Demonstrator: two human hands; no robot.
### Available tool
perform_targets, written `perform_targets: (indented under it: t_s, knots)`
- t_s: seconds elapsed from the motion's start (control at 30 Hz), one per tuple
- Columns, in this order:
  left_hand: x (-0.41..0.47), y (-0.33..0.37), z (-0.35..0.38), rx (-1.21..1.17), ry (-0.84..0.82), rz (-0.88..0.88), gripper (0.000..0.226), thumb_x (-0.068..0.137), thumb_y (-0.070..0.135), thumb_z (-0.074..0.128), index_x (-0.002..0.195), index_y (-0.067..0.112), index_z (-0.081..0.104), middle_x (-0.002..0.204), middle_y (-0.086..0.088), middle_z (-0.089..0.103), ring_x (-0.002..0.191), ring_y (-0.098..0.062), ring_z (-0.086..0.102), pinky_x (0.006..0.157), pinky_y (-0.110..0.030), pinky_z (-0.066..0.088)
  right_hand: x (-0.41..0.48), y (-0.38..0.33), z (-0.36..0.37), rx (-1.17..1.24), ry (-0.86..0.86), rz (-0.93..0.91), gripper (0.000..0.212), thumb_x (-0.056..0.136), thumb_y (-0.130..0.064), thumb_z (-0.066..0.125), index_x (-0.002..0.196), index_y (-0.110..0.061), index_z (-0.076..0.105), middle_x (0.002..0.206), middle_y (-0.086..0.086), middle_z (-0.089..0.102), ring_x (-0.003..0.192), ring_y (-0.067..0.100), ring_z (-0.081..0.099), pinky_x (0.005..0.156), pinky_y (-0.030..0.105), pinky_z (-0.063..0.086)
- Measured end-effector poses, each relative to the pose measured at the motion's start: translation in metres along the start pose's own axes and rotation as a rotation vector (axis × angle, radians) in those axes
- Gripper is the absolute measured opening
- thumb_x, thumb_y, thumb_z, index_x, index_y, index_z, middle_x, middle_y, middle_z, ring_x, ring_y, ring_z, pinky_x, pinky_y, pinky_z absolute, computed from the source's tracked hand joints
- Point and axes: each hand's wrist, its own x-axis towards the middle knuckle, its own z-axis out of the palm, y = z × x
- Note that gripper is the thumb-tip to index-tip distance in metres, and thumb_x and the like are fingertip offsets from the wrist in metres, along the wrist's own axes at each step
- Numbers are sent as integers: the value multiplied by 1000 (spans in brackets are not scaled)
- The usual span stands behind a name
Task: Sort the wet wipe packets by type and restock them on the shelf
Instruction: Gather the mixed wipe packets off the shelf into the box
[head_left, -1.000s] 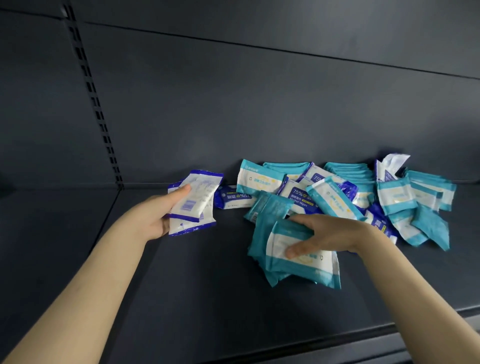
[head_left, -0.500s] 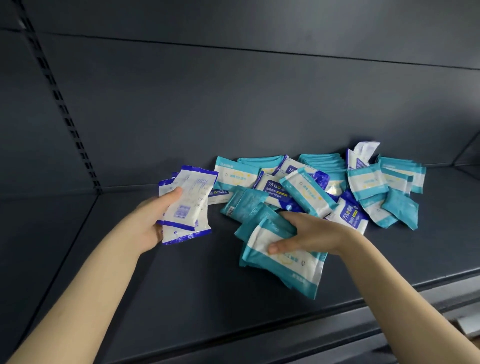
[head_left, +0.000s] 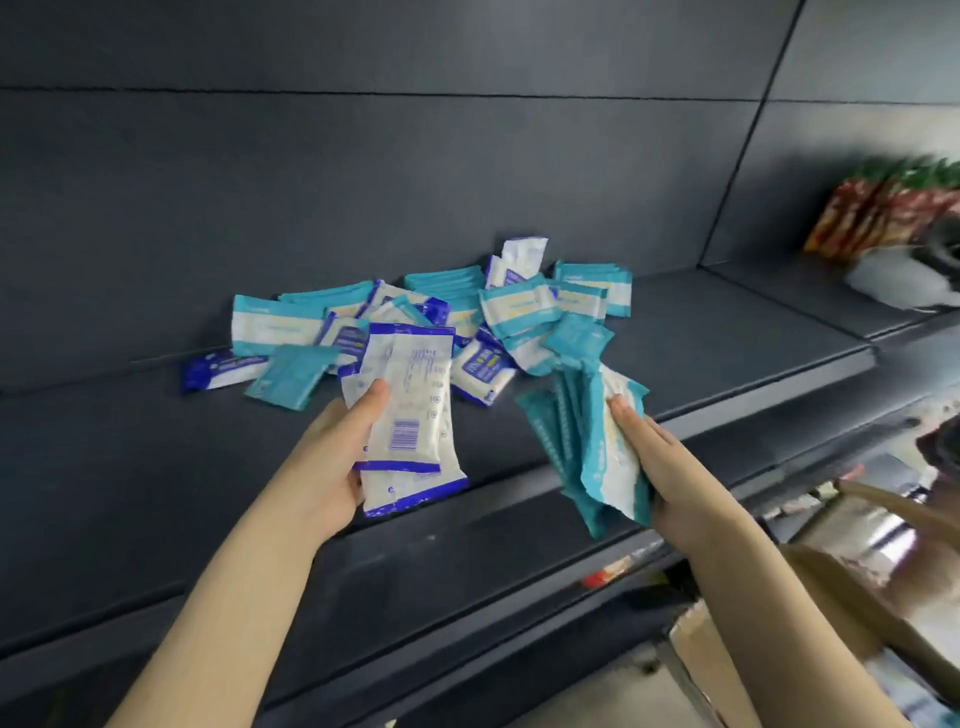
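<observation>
Now lifted off the shelf (head_left: 727, 332), teal packets (head_left: 587, 452) fill the closed right grip (head_left: 670, 467); left grip (head_left: 332, 457) clasps blue packets (head_left: 410, 410).

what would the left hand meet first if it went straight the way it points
Likely the mixed pile of wipe packets on the shelf; the left hand, gripping blue-edged packets, aims at it. Depth unclear.

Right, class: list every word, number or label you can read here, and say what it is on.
No text reads clearly.
White, blue-edged plastic packets in the left hand: barcode and small print, blurred.
Teal-and-white plastic packets in the right hand: print blurred.
Mixed packet pile on the dark metal shelf: labels blurred.
</observation>
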Motion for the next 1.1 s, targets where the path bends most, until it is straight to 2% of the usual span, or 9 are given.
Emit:
perform_targets:
  t_s: [0.1, 0.23, 0.37, 0.53, 0.6, 0.67, 0.77, 0.97, 1.1]
  knots:
    - [-14, -40, 69, 33, -131, -53, 36, 88, 45, 63, 122, 31, 60, 104, -1, 76, 95, -24, 73, 89, -53, 55, -36, 2, -66, 106, 116, 40, 54, 90, -54, 53, 129, -18, 60, 116, 7, 73, 100, 23, 72, 83, 35, 59]
    - [-25, -91, 149, 108, -248, -135, 36, 90, 46, 61, 123, 31, 60, 104, -2, 75, 92, -24, 73, 80, -47, 58, -81, 12, -145, 321, 286, 117, 47, 95, -52, 50, 121, -16, 65, 108, 4, 75, 93, 18, 73, 83, 34, 58]
    - [-29, -143, 207, 207, -401, -196, 42, 86, 46, 62, 126, 33, 57, 107, 0, 75, 93, -24, 73, 82, -49, 58, -118, 35, -212, 438, 443, 132, 51, 89, -55, 53, 119, -16, 66, 107, 5, 75, 88, 19, 74, 68, 31, 61]
    - [-18, -210, 267, 252, -547, -334, 37, 93, 39, 58, 130, 32, 55, 112, 0, 73, 99, -23, 72, 86, -49, 57, -145, 72, -275, 585, 560, 131, 81, 60, -49, 89, 128, -14, 63, 124, 10, 69, 104, 25, 71, 78, 36, 60]
    - [-10, -239, 289, 291, -591, -383, 39, 94, 39, 58, 132, 33, 53, 114, 1, 73, 100, -22, 72, 85, -48, 57, -151, 84, -298, 556, 606, 142, 60, 72, -42, 80, 121, -11, 65, 112, 10, 73, 91, 24, 74, 73, 34, 61]
    - [-1, -268, 310, 329, -619, -420, 37, 95, 37, 58, 132, 34, 53, 115, 2, 73, 98, -20, 72, 75, -41, 59, -154, 95, -315, 546, 691, 138, 41, 87, -35, 64, 121, -11, 64, 109, 11, 74, 87, 24, 74, 68, 33, 60]
    - [10, -308, 340, 388, -654, -503, 37, 96, 35, 59, 132, 32, 54, 110, 3, 74, 93, -20, 73, 68, -36, 59, -154, 121, -347, 567, 825, 140, 42, 92, -30, 61, 128, -10, 60, 118, 15, 71, 95, 28, 73, 68, 35, 60]
    - [26, -377, 395, 586, -615, -674, 34, 91, 38, 66, 123, 29, 61, 102, -3, 76, 89, -25, 74, 72, -43, 60, -155, 174, -411, 657, 1067, 109, 51, 90, -33, 61, 139, -22, 50, 130, 13, 65, 114, 34, 65, 84, 47, 60]
    - [29, -440, 428, 735, -536, -707, 19, 91, 45, 64, 105, 31, 62, 96, -2, 74, 89, -25, 71, 78, -42, 59, -151, 211, -460, 631, 1193, 173, 48, 94, -33, 62, 139, -26, 47, 124, 6, 69, 107, 27, 69, 89, 49, 57]
